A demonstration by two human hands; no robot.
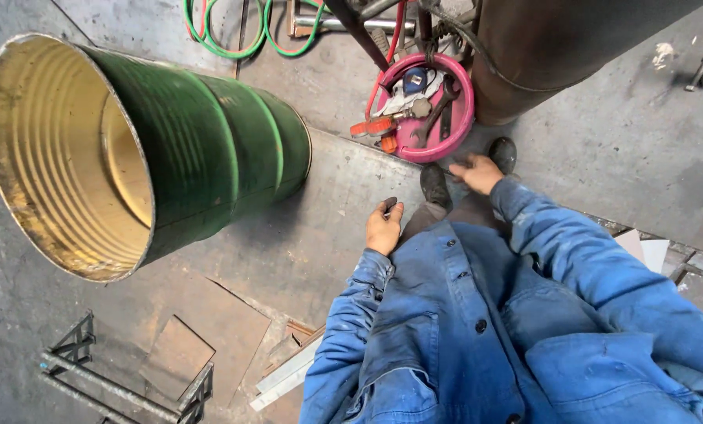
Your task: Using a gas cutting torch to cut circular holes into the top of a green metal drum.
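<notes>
Round pink plastic tool tray [463, 110] just beyond right hand [475, 173], fingers spread, empty; left hand [384, 228] loosely curled, holding nothing.

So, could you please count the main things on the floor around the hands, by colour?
Green: 2, the drum and the hose
Pink: 1, the tool basin
Black: 2, the shoes
Total: 5
The left hand and right hand hold nothing.
</notes>
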